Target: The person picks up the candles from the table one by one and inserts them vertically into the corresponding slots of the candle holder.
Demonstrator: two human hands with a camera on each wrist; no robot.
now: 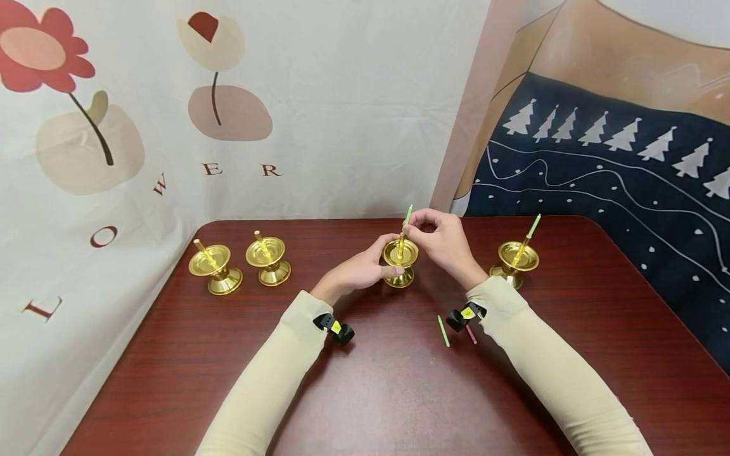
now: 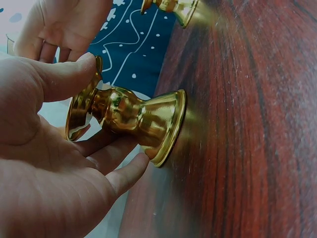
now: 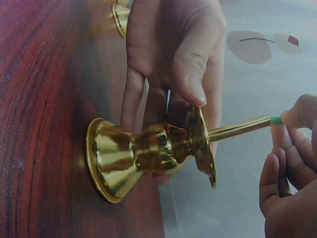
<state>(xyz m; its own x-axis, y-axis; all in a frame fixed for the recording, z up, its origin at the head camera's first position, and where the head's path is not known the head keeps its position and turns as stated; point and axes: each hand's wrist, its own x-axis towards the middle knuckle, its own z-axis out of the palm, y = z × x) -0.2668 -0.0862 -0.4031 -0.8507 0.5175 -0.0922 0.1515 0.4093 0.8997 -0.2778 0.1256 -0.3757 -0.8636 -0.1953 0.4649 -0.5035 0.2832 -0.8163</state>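
Observation:
A brass candle holder (image 1: pixel 405 277) stands upright near the table's back edge. My left hand (image 1: pixel 360 269) grips it, thumb on the rim of its dish and fingers round the far side. Above its thin upright tube (image 3: pixel 240 129), my right hand (image 1: pixel 443 242) pinches a slim green candle (image 1: pixel 409 213). The candle's lower end (image 3: pixel 276 120) meets the tube's mouth in the right wrist view; how deep it sits is hidden. To the right, another brass candle holder (image 1: pixel 518 256) bears a green candle (image 1: pixel 534 225) in its tube.
Two brass candle holders, one at far left (image 1: pixel 225 280) and one beside it (image 1: pixel 274 273), have no candle in their tubes. A loose green candle (image 1: pixel 443 331) and a pink candle (image 1: pixel 471 334), partly hidden by the right wrist camera, lie on the dark red table (image 1: pixel 365 392).

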